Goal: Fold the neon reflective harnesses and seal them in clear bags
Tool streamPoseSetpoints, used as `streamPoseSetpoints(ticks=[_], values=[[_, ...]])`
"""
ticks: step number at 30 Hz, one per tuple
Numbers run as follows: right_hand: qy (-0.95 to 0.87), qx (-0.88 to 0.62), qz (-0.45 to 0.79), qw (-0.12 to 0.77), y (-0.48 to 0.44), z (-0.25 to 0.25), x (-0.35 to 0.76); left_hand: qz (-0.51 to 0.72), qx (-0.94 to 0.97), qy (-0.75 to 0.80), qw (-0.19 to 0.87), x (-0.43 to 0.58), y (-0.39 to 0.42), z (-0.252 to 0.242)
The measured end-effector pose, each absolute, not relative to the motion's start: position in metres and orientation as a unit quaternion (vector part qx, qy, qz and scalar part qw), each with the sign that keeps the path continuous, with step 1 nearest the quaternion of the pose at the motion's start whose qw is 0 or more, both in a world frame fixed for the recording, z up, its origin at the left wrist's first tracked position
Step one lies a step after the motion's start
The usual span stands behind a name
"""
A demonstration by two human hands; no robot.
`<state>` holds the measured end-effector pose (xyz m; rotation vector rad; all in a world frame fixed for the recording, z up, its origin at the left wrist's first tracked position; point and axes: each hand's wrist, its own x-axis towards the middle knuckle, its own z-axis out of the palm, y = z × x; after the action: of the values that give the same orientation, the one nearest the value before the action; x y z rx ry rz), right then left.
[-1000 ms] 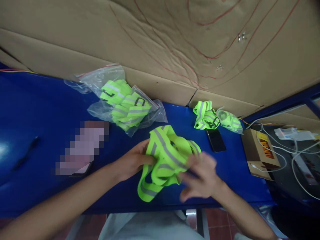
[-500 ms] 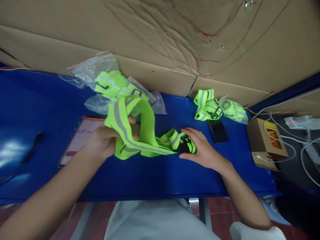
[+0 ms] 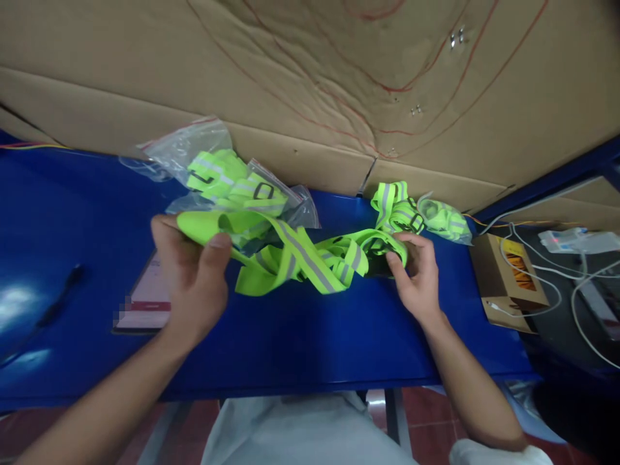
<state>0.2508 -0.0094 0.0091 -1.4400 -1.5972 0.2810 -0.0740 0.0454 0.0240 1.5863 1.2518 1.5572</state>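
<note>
A neon-yellow reflective strap [image 3: 310,258] with a grey stripe stretches in loose loops between my hands, above the blue table. On the left, my left hand [image 3: 196,271] pinches one looped end of it between thumb and fingers. My right hand [image 3: 416,271] grips the bunched other end, where dark parts show inside the folds. Behind my left hand lie more folded reflective straps [image 3: 217,171] with black buckles, on and among clear zip bags [image 3: 196,139]. Another strap bundle [image 3: 394,210] sits just beyond my right hand, beside a bagged strap [image 3: 445,219].
A tablet [image 3: 145,300] lies under my left hand, with a black cable [image 3: 61,300] farther left. At right stand an open cardboard box [image 3: 506,274] and white cables [image 3: 557,271]. A cardboard wall [image 3: 290,84] with red wires rises behind the blue table [image 3: 300,349].
My left hand has moved left, pulling its end of the strap out. The big upright loop has flattened into crossed bands. My right hand has shifted slightly right, and its fingers have closed more.
</note>
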Motion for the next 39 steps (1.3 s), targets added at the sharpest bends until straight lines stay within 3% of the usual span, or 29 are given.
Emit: streamPoseSetpoints(ticks=[3, 7, 9, 12, 14, 16, 19, 25, 27, 30, 32, 36, 39], values=[[-0.722, -0.556, 0.143, 0.385, -0.004, 0.005, 0.24, 0.605, 0.599, 0.457, 0.257, -0.065, 0.038, 0.024], [-0.795, -0.48, 0.207, 0.307, 0.002, 0.004, 0.217, 0.427, 0.77, 0.449, 0.154, -0.069, 0.037, 0.026], [-0.805, -0.462, 0.223, 0.297, 0.001, 0.006, 0.21, 0.387, 0.785, 0.48, 0.065, -0.08, 0.042, 0.032], [-0.78, -0.502, 0.215, 0.307, -0.004, 0.005, 0.209, 0.422, 0.719, 0.544, -0.095, -0.092, 0.046, 0.044], [-0.752, -0.54, 0.218, 0.309, -0.007, 0.002, 0.21, 0.441, 0.723, 0.505, -0.165, -0.087, 0.045, 0.049], [-0.73, -0.56, 0.242, 0.308, -0.009, -0.003, 0.209, 0.415, 0.793, 0.423, -0.141, -0.071, 0.041, 0.046], [-0.697, -0.557, 0.297, 0.34, -0.012, -0.009, 0.207, 0.287, 0.894, 0.345, -0.006, -0.044, 0.035, 0.027], [-0.579, -0.546, 0.323, 0.512, -0.008, 0.003, 0.225, 0.133, 0.874, 0.387, 0.26, -0.04, 0.04, 0.002], [-0.497, -0.542, 0.385, 0.558, -0.005, 0.011, 0.229, 0.121, 0.848, 0.409, 0.315, -0.045, 0.042, 0.009], [-0.37, -0.532, 0.521, 0.556, 0.001, 0.018, 0.229, 0.119, 0.82, 0.397, 0.396, -0.045, 0.045, 0.023], [-0.289, -0.54, 0.595, 0.521, 0.002, 0.017, 0.226, 0.169, 0.827, 0.388, 0.37, -0.04, 0.044, 0.027], [-0.215, -0.542, 0.638, 0.503, 0.001, 0.007, 0.219, 0.311, 0.867, 0.347, 0.176, -0.026, 0.031, 0.028], [-0.238, -0.518, 0.623, 0.536, -0.002, 0.003, 0.217, 0.267, 0.886, 0.297, 0.234, -0.019, 0.021, 0.025]])
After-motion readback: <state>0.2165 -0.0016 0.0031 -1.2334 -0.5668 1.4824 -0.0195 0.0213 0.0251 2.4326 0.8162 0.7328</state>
